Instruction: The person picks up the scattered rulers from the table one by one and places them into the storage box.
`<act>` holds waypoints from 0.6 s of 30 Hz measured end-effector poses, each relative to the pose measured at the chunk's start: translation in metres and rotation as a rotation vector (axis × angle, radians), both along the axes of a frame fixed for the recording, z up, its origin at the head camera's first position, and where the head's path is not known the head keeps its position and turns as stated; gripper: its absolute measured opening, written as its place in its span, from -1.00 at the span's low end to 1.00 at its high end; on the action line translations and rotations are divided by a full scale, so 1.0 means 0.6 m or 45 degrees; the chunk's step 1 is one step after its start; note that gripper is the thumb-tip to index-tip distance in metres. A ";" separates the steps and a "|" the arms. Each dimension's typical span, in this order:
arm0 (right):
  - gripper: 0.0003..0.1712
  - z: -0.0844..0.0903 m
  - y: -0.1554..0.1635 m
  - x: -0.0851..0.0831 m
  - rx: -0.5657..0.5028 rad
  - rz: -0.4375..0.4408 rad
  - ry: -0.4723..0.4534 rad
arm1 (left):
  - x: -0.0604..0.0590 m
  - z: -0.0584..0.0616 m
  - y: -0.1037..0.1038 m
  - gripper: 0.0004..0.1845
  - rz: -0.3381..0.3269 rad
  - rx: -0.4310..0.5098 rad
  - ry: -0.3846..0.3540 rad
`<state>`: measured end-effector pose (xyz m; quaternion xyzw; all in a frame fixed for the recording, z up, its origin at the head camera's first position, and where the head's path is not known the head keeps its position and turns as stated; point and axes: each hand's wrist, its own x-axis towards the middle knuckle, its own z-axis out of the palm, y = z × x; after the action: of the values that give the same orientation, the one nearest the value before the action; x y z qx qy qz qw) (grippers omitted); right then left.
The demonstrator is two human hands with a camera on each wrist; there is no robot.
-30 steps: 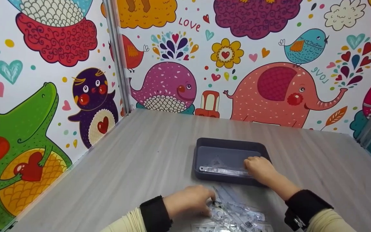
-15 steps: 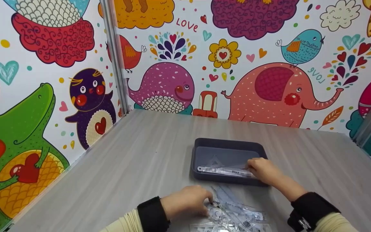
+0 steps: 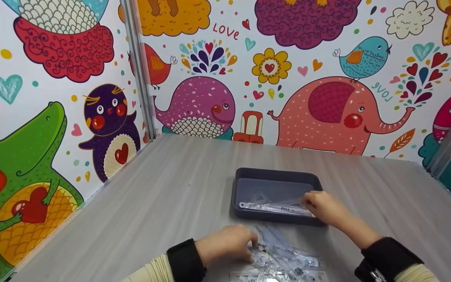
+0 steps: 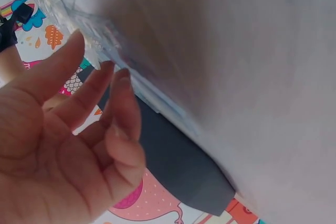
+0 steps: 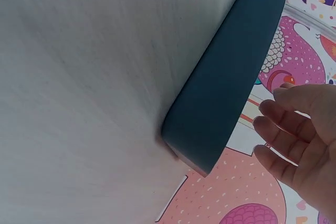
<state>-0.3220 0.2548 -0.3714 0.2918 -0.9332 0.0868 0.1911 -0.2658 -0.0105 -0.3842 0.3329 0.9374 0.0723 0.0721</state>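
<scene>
One clear ruler set [image 3: 274, 206] in the single dark tray [image 3: 276, 177] was touched by the slack-fingered right hand [image 3: 323, 206]; a heap of packets [image 3: 284, 260], uncountable, was touched by the loosely curled left hand [image 3: 227, 244].

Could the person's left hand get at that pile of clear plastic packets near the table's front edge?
Probably yes: the left hand already rests against the pile of clear plastic packets, and nothing lies between them.

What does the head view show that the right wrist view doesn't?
Only the head view: the clear rulers lying in the tray, the left hand on the pile of clear packets, and the whole table. Only the right wrist view: the tray's outer wall close up. Both: the dark tray and right hand.
</scene>
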 end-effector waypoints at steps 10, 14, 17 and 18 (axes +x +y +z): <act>-0.92 0.020 -0.035 0.059 -0.016 0.235 -0.283 | 0.000 -0.003 0.000 -0.80 -0.018 0.025 -0.006; -0.86 0.021 -0.050 0.097 0.023 0.429 -0.494 | -0.001 -0.004 -0.002 -0.80 -0.029 0.025 0.023; -0.78 0.016 -0.054 0.122 0.102 0.519 -0.587 | -0.001 -0.004 -0.004 -0.79 -0.010 0.035 0.016; -0.75 0.013 -0.054 0.128 0.133 0.534 -0.608 | -0.001 -0.004 -0.005 -0.79 -0.001 0.040 0.015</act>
<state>-0.2453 0.2222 -0.3633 0.4585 -0.8744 0.1422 -0.0707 -0.2662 -0.0135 -0.3868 0.3349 0.9364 0.0850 0.0614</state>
